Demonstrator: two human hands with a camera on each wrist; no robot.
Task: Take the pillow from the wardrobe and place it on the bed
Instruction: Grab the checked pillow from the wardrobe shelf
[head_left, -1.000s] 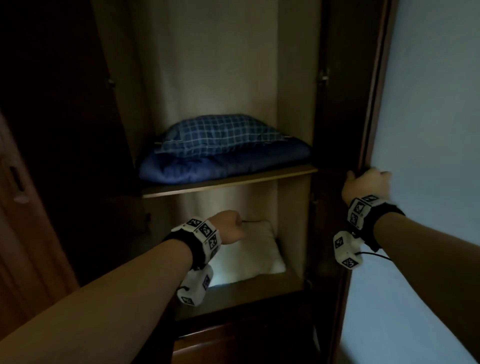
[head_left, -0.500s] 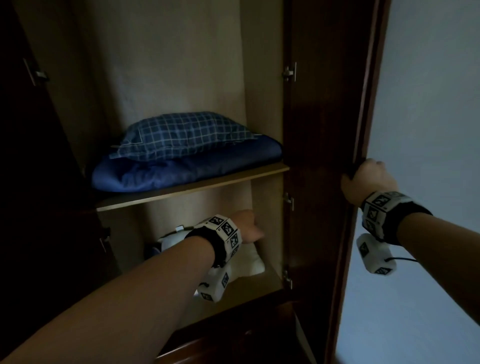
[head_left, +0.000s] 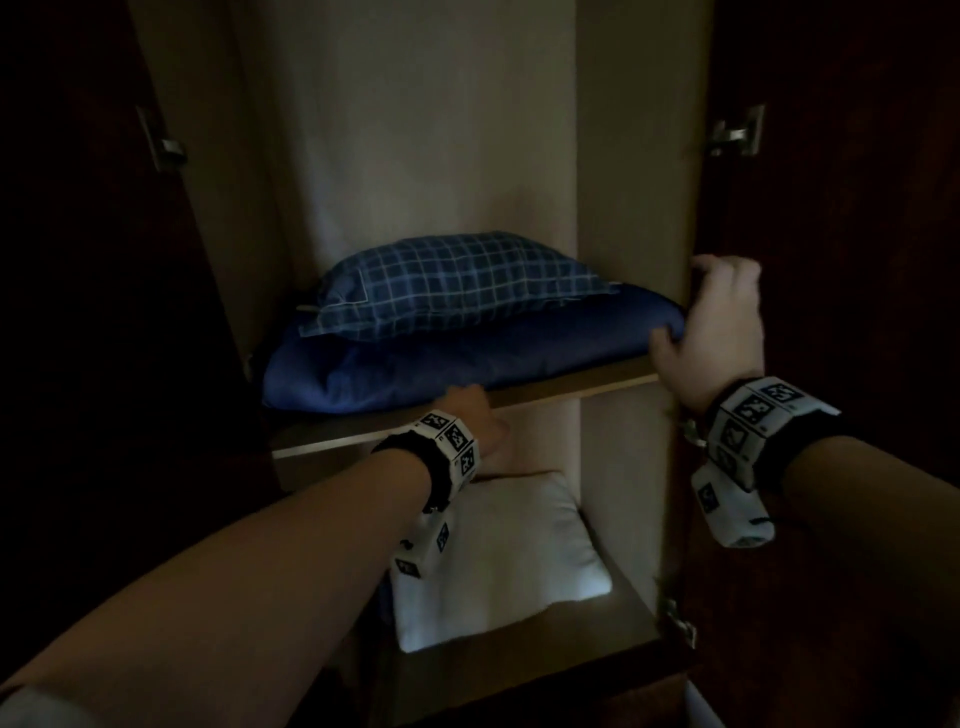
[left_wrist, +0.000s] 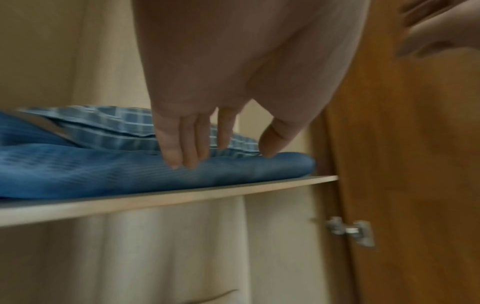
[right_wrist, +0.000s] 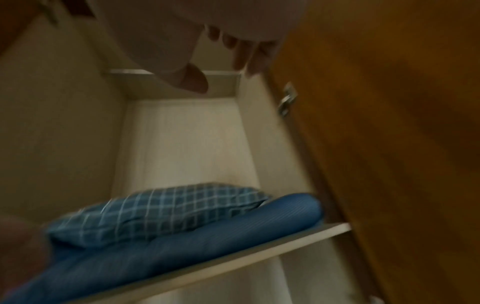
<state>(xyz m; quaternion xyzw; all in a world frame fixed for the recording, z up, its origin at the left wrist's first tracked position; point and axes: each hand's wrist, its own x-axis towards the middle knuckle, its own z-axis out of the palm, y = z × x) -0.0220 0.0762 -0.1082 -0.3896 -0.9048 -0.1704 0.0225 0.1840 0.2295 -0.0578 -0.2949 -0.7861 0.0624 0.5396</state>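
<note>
A: Pale laminate lines the wardrobe (head_left: 431, 130). How many items does it hold?

B: Three soft items on two shelves. The upper shelf (head_left: 467, 410) carries a plaid pillow (head_left: 457, 283) lying on a plain blue pillow (head_left: 467, 358); the lower shelf (head_left: 519, 670) carries one white pillow (head_left: 498, 556). Two hinges show, one per door.

A: And the hands, left to right?

B: The left hand (head_left: 475, 415) is at the front edge of the blue pillow; in the left wrist view its fingers (left_wrist: 179, 144) are straight, hanging down with the tips at the blue fabric, grasping nothing. The right hand (head_left: 711, 332) is at the blue pillow's right end, thumb against the fabric, its fingers loosely spread by the door's inner edge, gripping nothing.

A: What differs from half a second before?

B: The left hand has risen from the lower compartment to the upper shelf. The right hand has let go of the right door's (head_left: 841, 260) outer edge and come inside.

A: Room for moving?

B: The blue pillow nearly fills the shelf's width, its right end close to the side panel. Open space stands above the plaid pillow. Both doors stand wide.
</note>
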